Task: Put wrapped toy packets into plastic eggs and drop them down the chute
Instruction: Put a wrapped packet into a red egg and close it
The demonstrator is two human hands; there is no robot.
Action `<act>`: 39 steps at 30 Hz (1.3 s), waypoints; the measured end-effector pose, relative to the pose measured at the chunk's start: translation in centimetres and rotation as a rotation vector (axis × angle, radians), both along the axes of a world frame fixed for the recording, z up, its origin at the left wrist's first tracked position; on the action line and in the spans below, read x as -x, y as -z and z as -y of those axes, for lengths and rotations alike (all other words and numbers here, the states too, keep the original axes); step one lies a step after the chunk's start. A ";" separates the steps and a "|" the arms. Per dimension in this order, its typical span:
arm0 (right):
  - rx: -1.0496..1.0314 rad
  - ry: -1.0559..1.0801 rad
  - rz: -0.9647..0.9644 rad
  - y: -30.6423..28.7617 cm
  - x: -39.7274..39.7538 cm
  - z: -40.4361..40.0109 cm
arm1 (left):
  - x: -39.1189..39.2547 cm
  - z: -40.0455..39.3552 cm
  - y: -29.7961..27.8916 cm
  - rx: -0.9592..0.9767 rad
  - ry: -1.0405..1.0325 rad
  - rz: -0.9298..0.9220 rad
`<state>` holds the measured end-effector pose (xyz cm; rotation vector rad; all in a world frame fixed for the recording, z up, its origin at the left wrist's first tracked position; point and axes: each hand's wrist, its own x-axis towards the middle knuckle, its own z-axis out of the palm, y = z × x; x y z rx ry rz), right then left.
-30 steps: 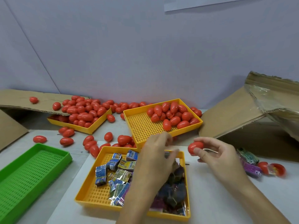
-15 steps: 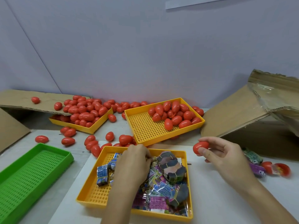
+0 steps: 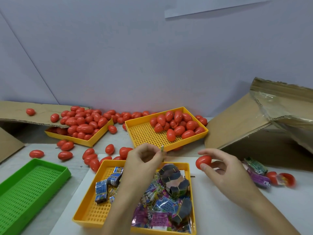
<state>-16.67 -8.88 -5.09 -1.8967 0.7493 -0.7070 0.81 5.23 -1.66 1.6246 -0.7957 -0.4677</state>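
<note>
A: What sits at the table's left edge?

B: A green tray (image 3: 32, 189), perforated, with nothing visible in it. Behind it, toward the far left corner, a heaped yellow tray (image 3: 81, 131) spills red eggs (image 3: 84, 128) onto the table (image 3: 220, 209).

A: And in the middle?

B: At the near edge, a yellow packet tray (image 3: 94, 216) holds wrapped toy packets (image 3: 159, 206), some banded in bundles. Above its far rim the left hand (image 3: 144, 160) pinches one small packet (image 3: 162, 148) between fingertips. Behind, a second yellow egg tray (image 3: 145, 134) is half full.

A: The right side?

B: The right hand (image 3: 221, 170) grips a single red egg (image 3: 203, 162) between thumb and fingers, just beside the packet tray's far right corner. It looks closed. Further right lie loose packets (image 3: 255, 172) and an opened egg (image 3: 281, 178), below a sloping cardboard chute (image 3: 245, 126).

A: Which step is this?

B: By my reading, the filling step: packet and egg are each in hand but apart. Next, the egg likely needs opening, the packet tucking inside, the halves snapping shut, then a drop down the chute.

A: Any readable writing?

B: Only what may be a "6" or "9" on several wrappers; the rest is too small to read.
</note>
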 end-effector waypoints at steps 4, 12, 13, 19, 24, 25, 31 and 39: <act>-0.092 -0.077 0.215 -1.1 -0.1 -0.7 | 1.8 1.2 0.2 0.171 0.102 -0.433; -0.048 -0.108 0.103 -1.7 0.2 -0.9 | 3.3 2.0 0.7 0.150 0.113 -0.386; -0.008 -0.084 0.031 -1.5 0.3 -0.5 | 3.4 2.1 0.8 0.145 0.112 -0.397; 0.085 -0.111 -0.354 -0.8 1.2 0.6 | 3.5 2.2 0.8 0.117 0.116 -0.428; 0.165 -0.125 -0.407 -0.5 0.6 -0.1 | 3.8 1.9 0.3 0.081 0.132 -0.324; 0.179 -0.130 -0.419 -0.4 0.6 -0.2 | 3.8 1.8 0.3 0.074 0.135 -0.309; 0.196 -0.068 -0.237 -0.7 0.4 0.0 | 4.0 1.8 0.2 0.024 0.159 -0.145; -0.074 -0.143 0.143 -2.3 0.3 -0.8 | 4.8 1.9 0.3 -0.098 0.239 0.193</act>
